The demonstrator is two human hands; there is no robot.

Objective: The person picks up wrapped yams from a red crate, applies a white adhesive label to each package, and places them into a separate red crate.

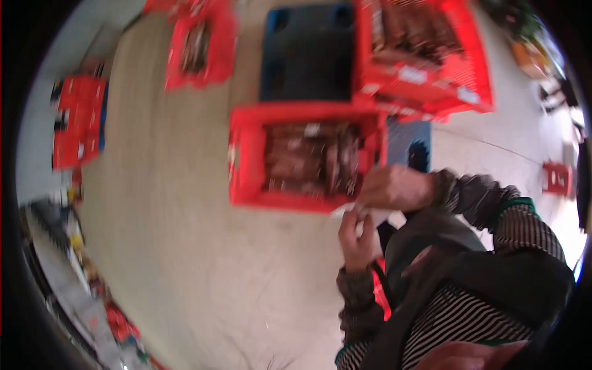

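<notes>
Both my hands meet on a small white slip of paper (364, 213), held just off the near right corner of a red crate (246, 160). My left hand (356, 237) pinches the slip from below; my right hand (394, 188) grips its upper edge. The picture is blurred, so the print cannot be read. The crate sits on the pale floor (185, 246), filled with dark packets (311, 160). A second red crate (431, 55) rests on a dark blue pallet (305, 52).
</notes>
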